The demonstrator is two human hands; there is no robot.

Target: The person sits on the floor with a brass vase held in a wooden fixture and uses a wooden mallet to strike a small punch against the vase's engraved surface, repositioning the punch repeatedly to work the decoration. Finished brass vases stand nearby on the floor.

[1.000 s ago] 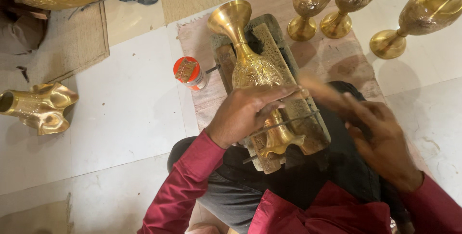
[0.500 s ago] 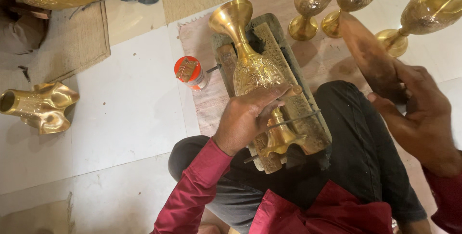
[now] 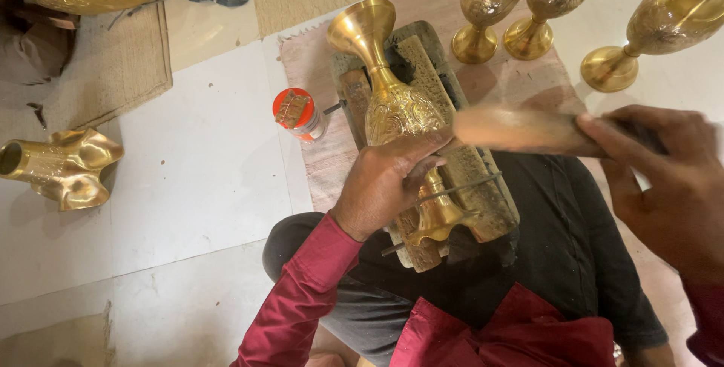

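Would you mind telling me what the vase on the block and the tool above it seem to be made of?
The vase looks like polished brass: golden shine, engraved body. The tool in the right hand appears wooden, brown and matte, though blurred. The block seems rough wood.

Golden engraved brass vase (image 3: 398,110); orange-lidded jar (image 3: 296,110); pink mat (image 3: 317,73).
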